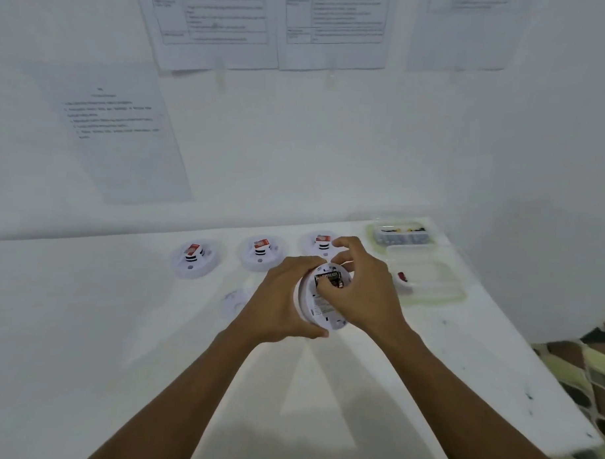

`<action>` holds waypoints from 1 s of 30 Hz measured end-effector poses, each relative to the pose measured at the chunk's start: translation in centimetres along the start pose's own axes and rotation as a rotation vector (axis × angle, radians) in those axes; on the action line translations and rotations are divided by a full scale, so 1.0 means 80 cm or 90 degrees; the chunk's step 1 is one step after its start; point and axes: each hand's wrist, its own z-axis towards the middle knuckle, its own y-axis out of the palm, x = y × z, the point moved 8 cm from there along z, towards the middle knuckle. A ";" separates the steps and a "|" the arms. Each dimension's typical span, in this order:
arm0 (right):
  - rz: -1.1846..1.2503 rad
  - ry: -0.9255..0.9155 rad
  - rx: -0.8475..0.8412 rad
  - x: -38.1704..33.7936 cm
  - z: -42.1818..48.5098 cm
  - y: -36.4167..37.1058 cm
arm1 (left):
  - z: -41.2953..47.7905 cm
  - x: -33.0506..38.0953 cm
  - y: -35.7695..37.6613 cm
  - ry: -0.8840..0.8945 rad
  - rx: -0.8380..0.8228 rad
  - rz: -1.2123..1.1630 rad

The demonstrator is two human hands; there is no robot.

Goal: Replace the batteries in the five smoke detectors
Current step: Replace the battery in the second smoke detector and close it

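Battery seating in a hand-held smoke detector, above the table's middle.

The left hand (pixel 285 297) cups the smoke detector (pixel 321 300) by its rim, fingers wrapped; the right hand (pixel 357 286) presses its thumb on the 9 V battery (pixel 328 280), other fingers spread. The plastic shell looks light, rigid and smooth; grip the rim, not the compartment.

A plain workroom: printed instruction sheets (pixel 219 23) taped to a white wall above a white worktable (pixel 85 324).
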 end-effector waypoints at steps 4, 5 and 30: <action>-0.003 -0.001 -0.009 0.030 0.004 -0.041 | 0.029 0.022 0.037 -0.044 -0.012 0.035; 0.003 0.003 -0.009 0.038 0.006 -0.049 | 0.031 0.025 0.045 -0.063 -0.019 0.040; 0.005 0.051 0.018 0.110 0.059 -0.094 | 0.096 0.082 0.078 -0.042 0.016 0.082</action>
